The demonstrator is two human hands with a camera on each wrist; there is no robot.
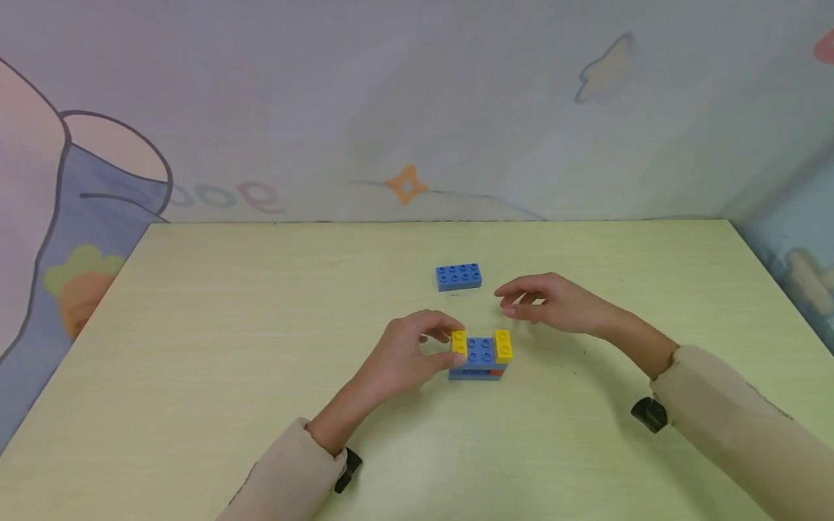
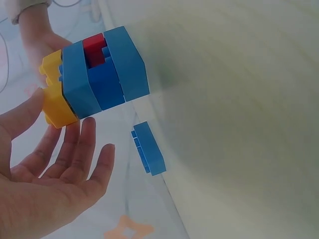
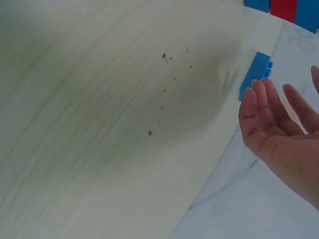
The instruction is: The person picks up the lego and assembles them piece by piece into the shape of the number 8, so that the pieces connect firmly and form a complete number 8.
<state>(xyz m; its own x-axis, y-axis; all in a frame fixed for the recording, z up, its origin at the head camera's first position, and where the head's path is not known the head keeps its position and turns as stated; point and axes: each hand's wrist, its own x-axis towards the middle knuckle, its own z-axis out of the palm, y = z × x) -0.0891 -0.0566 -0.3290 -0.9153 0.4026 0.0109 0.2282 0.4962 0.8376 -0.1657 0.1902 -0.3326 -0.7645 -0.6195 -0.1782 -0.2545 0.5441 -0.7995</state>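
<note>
A stack of toy building bricks stands on the table, its upper blue brick (image 1: 480, 351) carrying a yellow brick at either end. My left hand (image 1: 410, 354) pinches the left yellow brick (image 1: 459, 339) between thumb and fingers. At the other end sits the right yellow brick (image 1: 502, 346). Between the upper and lower blue layers, the left wrist view shows a red brick (image 2: 93, 49) and a darker blue brick (image 2: 105, 84). Relaxed and holding nothing, my right hand (image 1: 554, 304) hovers behind and right of the stack, beside a loose blue brick (image 1: 459, 277).
The pale wooden table (image 1: 260, 304) meets a printed wall cloth (image 1: 313, 108) along its back edge. Small dark specks (image 3: 150, 133) dot the tabletop in the right wrist view. A black wrist strap part (image 1: 650, 414) hangs by the right sleeve.
</note>
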